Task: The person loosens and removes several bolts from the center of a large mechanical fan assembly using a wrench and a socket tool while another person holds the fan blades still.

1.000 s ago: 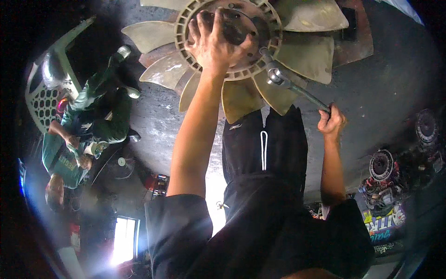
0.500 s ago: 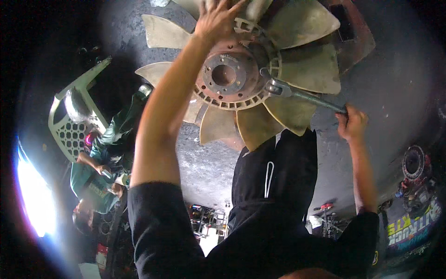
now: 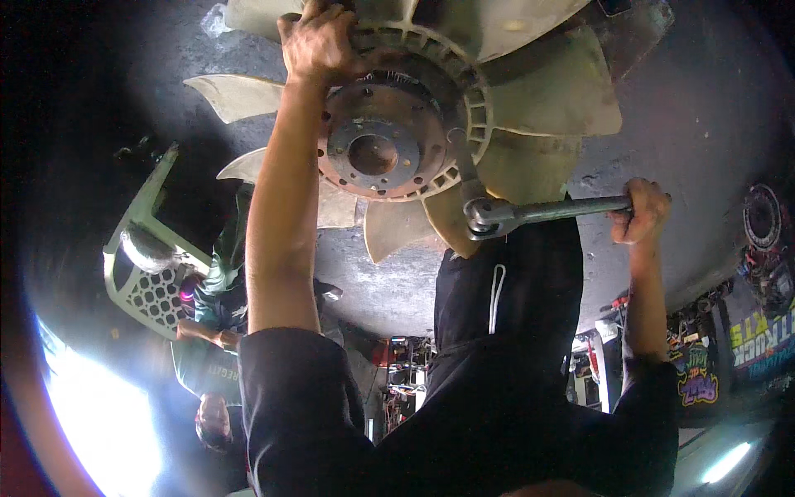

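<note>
Steel tool: a long grey ratchet wrench (image 3: 530,214) lay nearly level across the right centre of the frame, its round head seated at the lower right rim of the fan hub.
Right hand (image 3: 639,211): grip closed fully round the far end of the wrench handle, fingers wrapped over it.
Left hand (image 3: 319,41): at the top of the frame, grip curled shut over the upper rim of the hub, apparently bracing it.
Fan (image 3: 546,99): a large engine cooling fan filled the upper middle of the frame, with broad, dull cream plastic blades, scuffed and dusty, fanning out from the centre.
Hub (image 3: 377,149): a round rusty-brown metal plate with a centre bore, a ring of small bolt holes and a slotted plastic collar about it.
Step in hand: judged to be turning a fastener at the hub rim while the fan was held against rotation.
Next move: likely calls for a steady pull on the handle, with the socket kept square and the brace firm.
Floor (image 3: 687,108): dark, rough, oil-stained concrete.
Nearby: a person in green (image 3: 217,298) beside a pale green plastic chair (image 3: 141,265), lower left.
</note>
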Demonstrator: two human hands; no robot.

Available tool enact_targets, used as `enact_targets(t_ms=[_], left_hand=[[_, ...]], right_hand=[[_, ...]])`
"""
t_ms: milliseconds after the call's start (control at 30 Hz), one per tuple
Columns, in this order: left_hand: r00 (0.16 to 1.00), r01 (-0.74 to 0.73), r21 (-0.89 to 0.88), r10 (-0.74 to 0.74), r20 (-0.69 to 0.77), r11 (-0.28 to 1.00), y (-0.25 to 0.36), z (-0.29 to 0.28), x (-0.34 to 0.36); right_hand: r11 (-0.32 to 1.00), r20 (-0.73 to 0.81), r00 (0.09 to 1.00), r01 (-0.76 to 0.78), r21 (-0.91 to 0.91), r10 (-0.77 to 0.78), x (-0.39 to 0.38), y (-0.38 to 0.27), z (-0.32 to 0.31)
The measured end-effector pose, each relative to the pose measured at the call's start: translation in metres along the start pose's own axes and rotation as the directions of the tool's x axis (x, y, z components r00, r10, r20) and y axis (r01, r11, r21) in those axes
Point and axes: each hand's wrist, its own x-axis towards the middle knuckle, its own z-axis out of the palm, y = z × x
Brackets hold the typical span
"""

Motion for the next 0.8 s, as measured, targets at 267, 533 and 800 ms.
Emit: enact_targets(t_ms=[267, 533, 800], left_hand=[[0.999, 0.0, -0.006, 0.0, 0.048, 1.0, 0.036, -0.029, 0.017], [0.931, -0.166, 0.112, 0.193, -0.309, 0.98, 0.0, 0.006, 0.005], [0.976, -0.151, 0.025, 0.153, -0.157, 0.988, 0.008, 0.0, 0.005]], right_hand=[[0.999, -0.081, 0.995, -0.052, -0.014, 0.051, -0.026, 0.001, 0.016], [0.989, -0.078, 0.986, -0.148, 0.018, 0.149, -0.046, -0.016, 0.029], [0.977, -0.113, 0.971, -0.214, -0.01, 0.212, -0.048, -0.025, 0.017]])
